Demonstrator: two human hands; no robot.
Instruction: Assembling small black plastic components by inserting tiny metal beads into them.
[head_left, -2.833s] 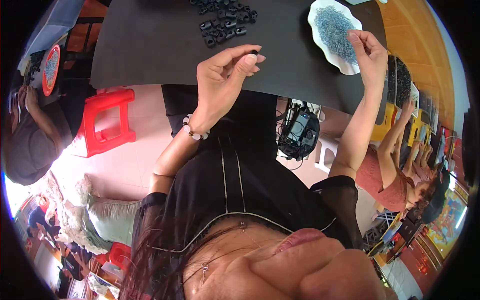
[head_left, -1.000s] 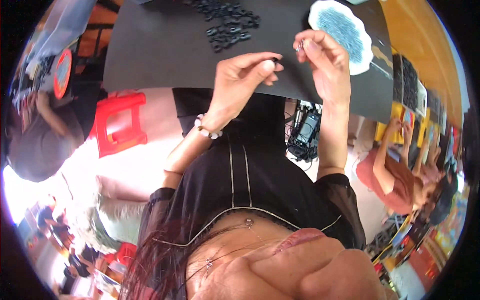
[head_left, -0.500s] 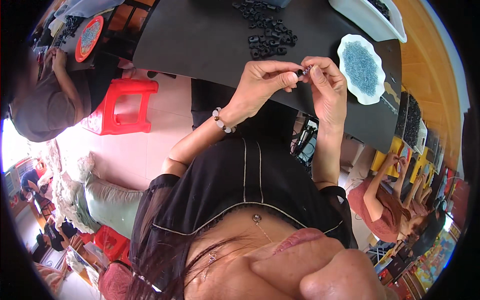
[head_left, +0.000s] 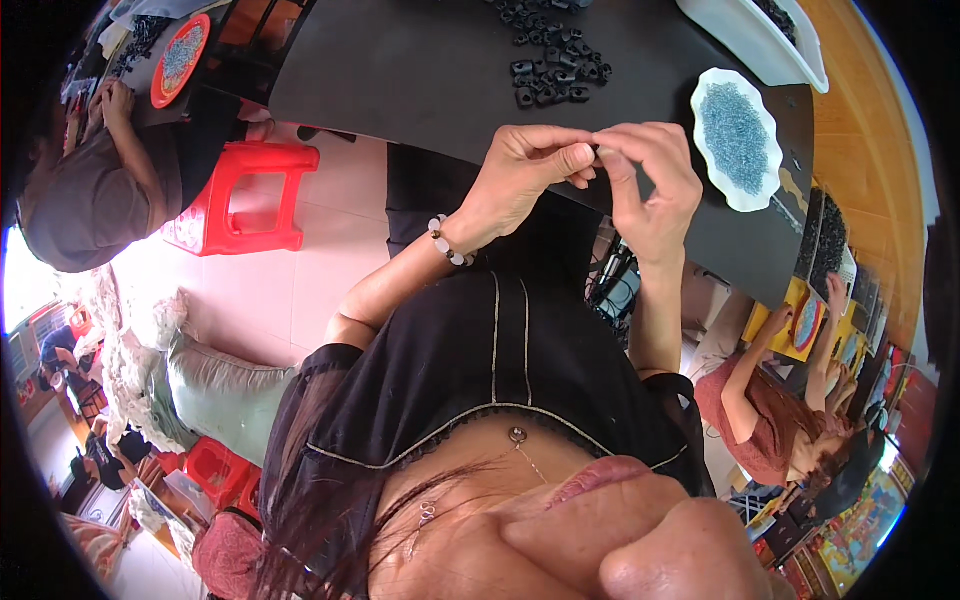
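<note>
The left hand (head_left: 540, 172) and right hand (head_left: 655, 190) are touching at the fingers (head_left: 575, 156), left thumb and forefinger pinching; the left forearm (head_left: 395, 287) is slanting inward, the right pointing forward.

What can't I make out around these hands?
All in the head view:
Small black piece: mostly hidden between the left hand and right hand.
White plastic tub: cut off by the upper edge.
Blue-grey pieces in the scalloped white dish: too small to tell apart.

Right hand (head_left: 655, 195) moved off white dish (head_left: 746, 202), meeting left hand (head_left: 533, 175)
</note>
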